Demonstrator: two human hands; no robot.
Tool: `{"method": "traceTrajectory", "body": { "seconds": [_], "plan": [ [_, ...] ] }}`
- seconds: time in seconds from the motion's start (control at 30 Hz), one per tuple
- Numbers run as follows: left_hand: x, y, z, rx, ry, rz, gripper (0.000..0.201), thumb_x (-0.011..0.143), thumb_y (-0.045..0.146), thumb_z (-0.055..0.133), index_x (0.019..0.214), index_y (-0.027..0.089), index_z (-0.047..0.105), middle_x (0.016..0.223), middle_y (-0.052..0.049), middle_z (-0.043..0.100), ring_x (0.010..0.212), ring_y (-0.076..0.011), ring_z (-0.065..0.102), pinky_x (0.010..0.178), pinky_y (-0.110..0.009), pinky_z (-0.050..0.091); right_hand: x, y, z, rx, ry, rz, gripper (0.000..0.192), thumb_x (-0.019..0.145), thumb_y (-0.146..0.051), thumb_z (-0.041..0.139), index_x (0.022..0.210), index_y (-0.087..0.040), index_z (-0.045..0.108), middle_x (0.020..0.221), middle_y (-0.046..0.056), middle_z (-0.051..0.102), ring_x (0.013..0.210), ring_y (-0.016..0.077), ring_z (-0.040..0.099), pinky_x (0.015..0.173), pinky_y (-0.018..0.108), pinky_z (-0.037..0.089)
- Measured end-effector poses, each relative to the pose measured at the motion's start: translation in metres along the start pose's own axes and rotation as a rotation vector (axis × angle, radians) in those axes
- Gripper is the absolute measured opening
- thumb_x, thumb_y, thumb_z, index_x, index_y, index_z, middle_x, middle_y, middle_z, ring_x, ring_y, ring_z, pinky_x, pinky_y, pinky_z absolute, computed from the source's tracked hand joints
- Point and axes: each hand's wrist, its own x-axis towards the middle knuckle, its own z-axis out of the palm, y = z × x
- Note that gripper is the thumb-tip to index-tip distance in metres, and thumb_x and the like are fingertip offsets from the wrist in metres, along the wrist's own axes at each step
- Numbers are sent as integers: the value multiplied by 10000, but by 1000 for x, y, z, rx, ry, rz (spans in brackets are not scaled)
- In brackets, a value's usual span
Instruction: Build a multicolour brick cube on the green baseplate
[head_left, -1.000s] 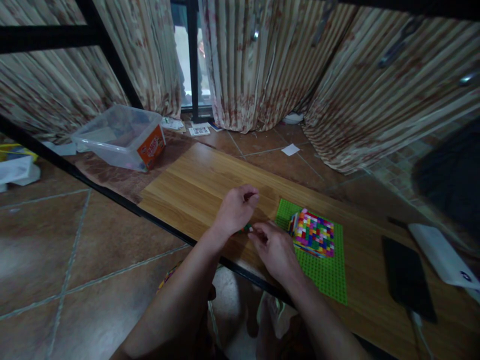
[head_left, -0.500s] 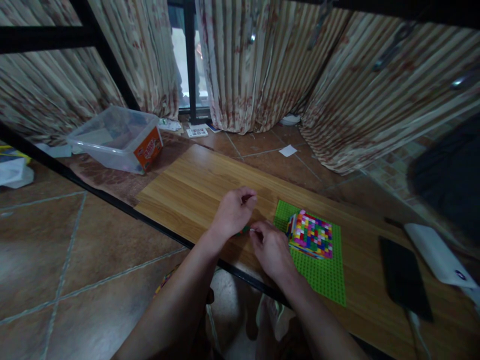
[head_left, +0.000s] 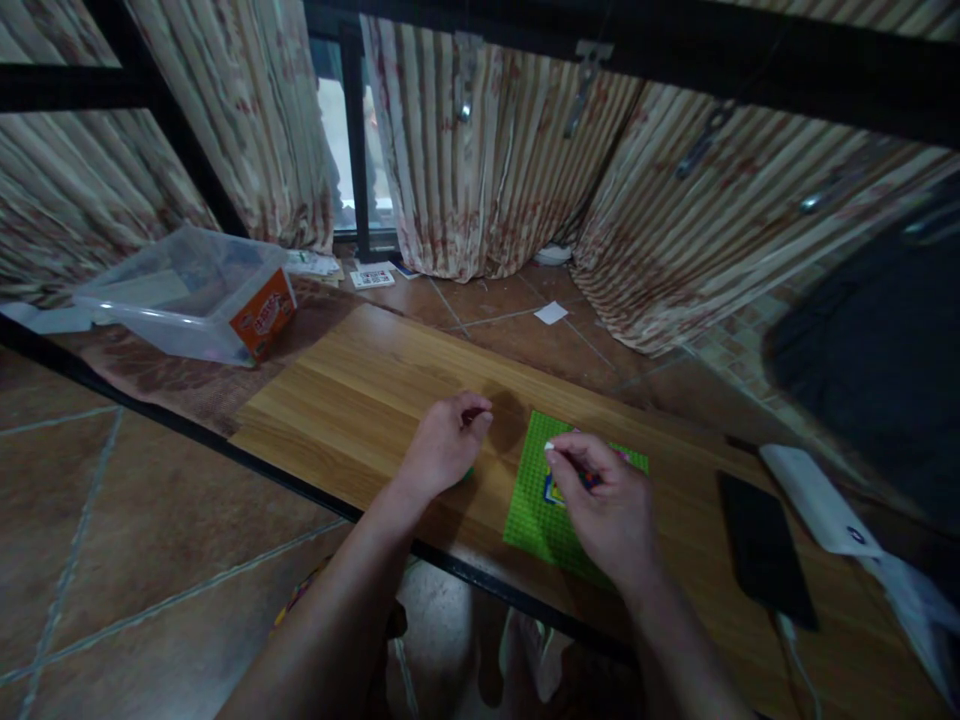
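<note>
A green studded baseplate (head_left: pixel 529 505) lies on the wooden tabletop (head_left: pixel 352 390). A block of many-coloured small bricks (head_left: pixel 555 490) stands on it, mostly hidden by my right hand (head_left: pixel 607 510). That hand hovers over the block with thumb and fingertips pinched on something small; I cannot tell what. My left hand (head_left: pixel 442 445) rests curled on the table just left of the baseplate, and a bit of green brick (head_left: pixel 469 472) peeks out beside it.
A clear plastic tub (head_left: pixel 187 295) with an orange label sits at the back left on the tiled floor. A black phone (head_left: pixel 765 550) with a cable and a white device (head_left: pixel 814 500) lie at the right. Striped curtains hang behind. The table's black front edge runs below my wrists.
My right hand has moved from beside my left hand to over the coloured block on the baseplate. The left hand stays put. The view has shifted, so everything sits further left.
</note>
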Motion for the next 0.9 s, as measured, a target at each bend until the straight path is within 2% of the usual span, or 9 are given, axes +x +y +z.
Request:
{"method": "traceTrajectory", "body": {
  "seconds": [0.1,0.2,0.3,0.4,0.57,0.7,0.9],
  "plan": [
    [-4,5,13,20,-65,4,265,858,236,480,1014,173,685,912,-46,717,803,-170,649,769,-284,511,10,19,-23,-62,112,56,161,852,-371,599,888,-227,661,869,12,688,775,168,643,721,288,491],
    [-9,13,36,4,-174,37,371,859,187,443,1181,183,628,1133,-73,689,943,-185,653,898,-324,497,18,39,-37,-113,168,71,182,824,-387,620,856,-219,682,886,27,684,823,192,640,790,330,484],
    [-13,19,60,-37,-230,14,485,871,202,418,1341,118,501,1379,-140,531,1118,-215,602,1024,-367,435,24,55,-39,-98,173,37,170,789,-381,648,801,-221,704,927,40,682,916,218,627,882,371,454],
    [-13,22,76,-101,-287,-49,565,886,281,416,1412,77,399,1454,-168,439,1190,-231,565,1035,-368,436,27,65,-34,-15,165,73,165,750,-384,682,782,-228,723,944,45,681,949,229,620,906,391,443],
    [-14,26,84,-69,-309,-23,580,907,404,399,1404,104,414,1481,-139,415,1371,-254,378,1154,-415,280,31,68,-27,109,133,220,202,689,-413,729,766,-226,741,904,46,709,892,231,639,852,386,472],
    [-17,27,87,-55,-317,48,572,922,455,368,1391,131,425,1455,-130,452,1355,-247,401,1149,-409,291,32,64,-26,169,111,285,203,668,-411,743,748,-225,746,863,41,724,850,225,652,812,362,488],
    [-20,26,90,46,-311,160,577,935,458,359,1408,126,373,1442,-146,456,1348,-241,408,1132,-407,328,33,62,-26,221,71,306,186,654,-398,749,736,-231,744,839,28,733,824,212,656,812,345,484]
  ]
}}
